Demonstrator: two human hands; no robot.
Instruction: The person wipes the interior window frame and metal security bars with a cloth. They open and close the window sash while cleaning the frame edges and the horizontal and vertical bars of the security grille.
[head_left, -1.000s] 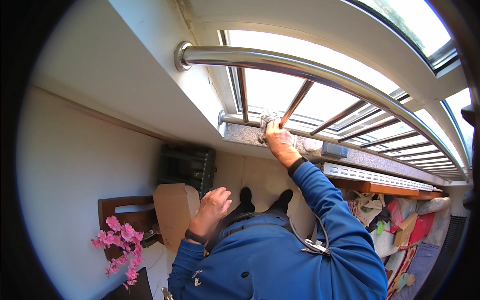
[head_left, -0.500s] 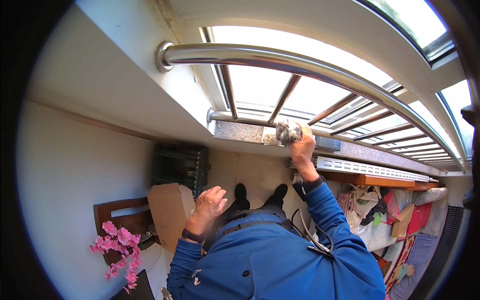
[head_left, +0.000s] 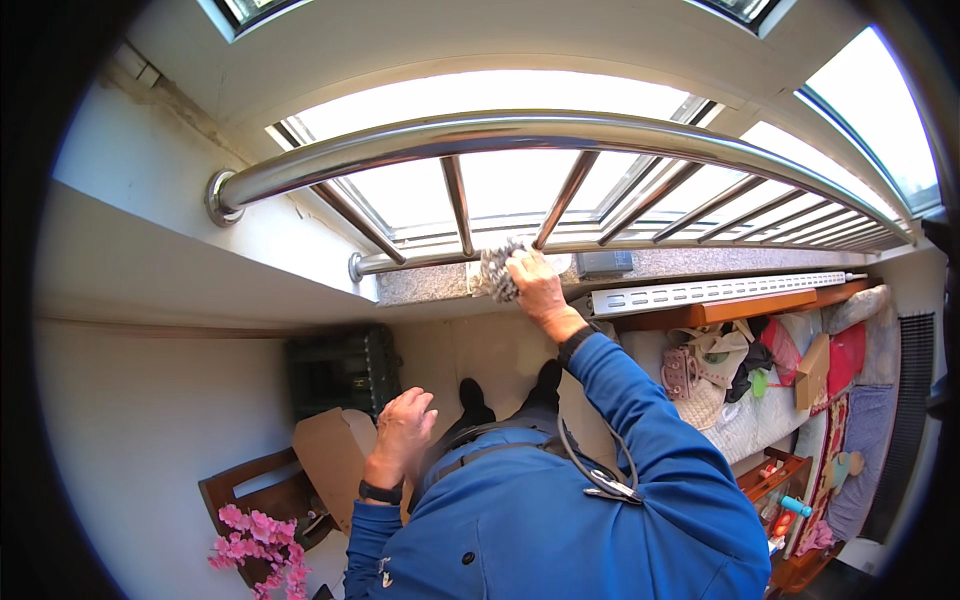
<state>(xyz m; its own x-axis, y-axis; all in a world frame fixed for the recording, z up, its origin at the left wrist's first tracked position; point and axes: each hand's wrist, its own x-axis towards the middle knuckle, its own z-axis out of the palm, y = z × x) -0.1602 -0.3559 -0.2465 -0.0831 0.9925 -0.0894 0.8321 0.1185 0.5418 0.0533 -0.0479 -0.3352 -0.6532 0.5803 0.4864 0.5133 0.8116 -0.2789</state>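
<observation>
gry/wht fuzzy cloth, bunched, at lwr metal rail

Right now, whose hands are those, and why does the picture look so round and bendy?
They belong to the person wearing the camera. It sits on their head, looking down, and its very wide lens makes straight things look bent. The right hand holds a fluffy grey-and-white cloth near the bottom of a shiny metal railing by the window. The left hand is loosely curled and seems empty. On the speckled sill sits a dark grey box.
</observation>
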